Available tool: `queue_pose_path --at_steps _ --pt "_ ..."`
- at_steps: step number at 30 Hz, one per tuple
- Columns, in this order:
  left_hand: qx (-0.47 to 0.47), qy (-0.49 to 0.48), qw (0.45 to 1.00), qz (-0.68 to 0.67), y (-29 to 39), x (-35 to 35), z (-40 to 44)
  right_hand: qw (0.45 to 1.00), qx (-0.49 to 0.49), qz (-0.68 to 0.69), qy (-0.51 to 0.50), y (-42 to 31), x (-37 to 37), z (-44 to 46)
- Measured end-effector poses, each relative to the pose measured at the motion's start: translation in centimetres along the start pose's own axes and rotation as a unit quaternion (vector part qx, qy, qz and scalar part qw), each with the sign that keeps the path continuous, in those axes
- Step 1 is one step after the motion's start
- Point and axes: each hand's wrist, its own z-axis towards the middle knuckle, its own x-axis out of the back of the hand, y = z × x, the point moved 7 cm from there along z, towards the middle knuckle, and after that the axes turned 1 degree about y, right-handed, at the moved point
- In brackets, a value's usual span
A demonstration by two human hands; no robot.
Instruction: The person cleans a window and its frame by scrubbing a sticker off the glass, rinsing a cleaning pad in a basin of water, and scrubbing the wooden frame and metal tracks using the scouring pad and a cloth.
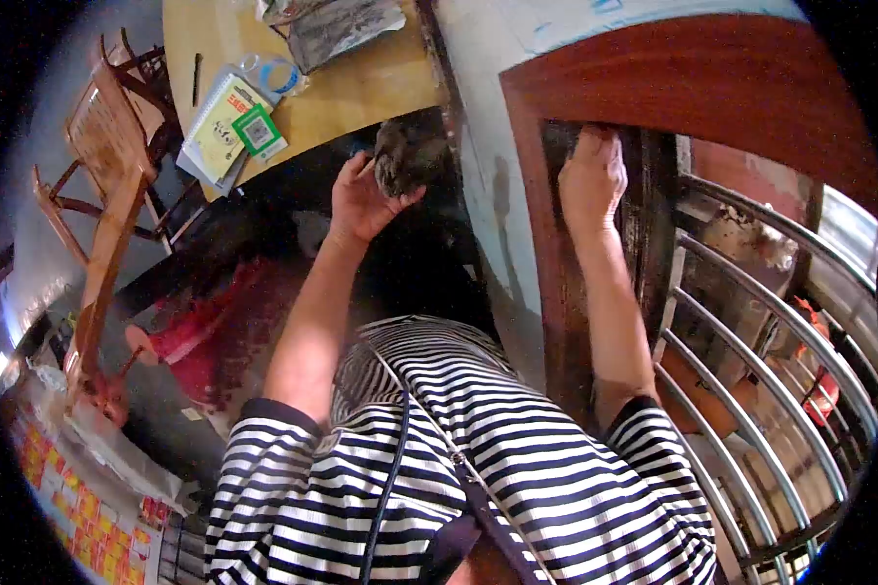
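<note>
My left hand is curled around a crumpled dark grey-brown cloth, just below the front edge of the wooden table. The thumb and fingers press on the cloth's left and lower sides. On the right, my right hand is raised with its fingers folded against the dark inner side of the reddish-brown wooden frame. Its fingertips face away, so whatever they may hold is hidden.
Notebooks, a green card, blue tape and a pen lie on the table. Wooden chairs stand left, with red fabric below. Metal bars stand at the right.
</note>
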Motion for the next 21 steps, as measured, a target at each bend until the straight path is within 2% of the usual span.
queue_pose_path --at_steps 1,2,3,6,9,11,12,15,17,19,21 --pt "-0.002 0.030 1.000 0.004 -0.6 -0.5 -0.3 0.998 -0.002 -0.024 -0.062 0.6 -0.3 -1.6" --pt "0.005 0.060 0.998 0.011 -1.7 -0.7 -0.7 0.998 0.008 0.030 -0.059 0.4 1.3 -2.7" --pt "0.008 0.061 0.998 0.027 -2.5 -0.7 -0.8 0.998 0.056 0.001 -0.004 0.0 2.8 -4.4" --pt "0.017 0.080 0.995 0.061 -4.2 0.7 -1.4 0.997 0.068 -0.005 -0.038 1.4 5.2 -7.2" --pt "0.000 0.098 0.985 0.141 -5.6 0.4 -3.4 0.996 0.080 -0.021 0.025 0.6 3.8 -3.5" --pt "0.014 0.105 0.985 0.135 -6.7 1.7 -4.3 0.998 0.034 -0.031 -0.033 -0.3 1.6 0.0" --pt "0.020 0.107 0.985 0.132 -7.2 2.4 -4.7 0.999 0.019 -0.033 0.011 -0.4 1.0 0.2" --pt "0.037 0.098 0.988 0.110 -8.0 2.0 -5.1 0.992 0.116 0.050 0.027 -0.5 4.4 -3.5" --pt "0.044 0.100 0.989 0.102 -8.5 2.1 -5.4 0.987 0.156 0.024 -0.012 0.5 5.9 -5.5" --pt "0.040 0.115 0.987 0.106 -9.0 3.0 -5.4 0.986 0.165 -0.012 0.007 1.1 5.2 -4.5" --pt "0.015 0.146 0.972 0.181 -9.0 2.4 -6.0 0.990 0.142 0.008 0.010 0.3 3.7 -1.2"
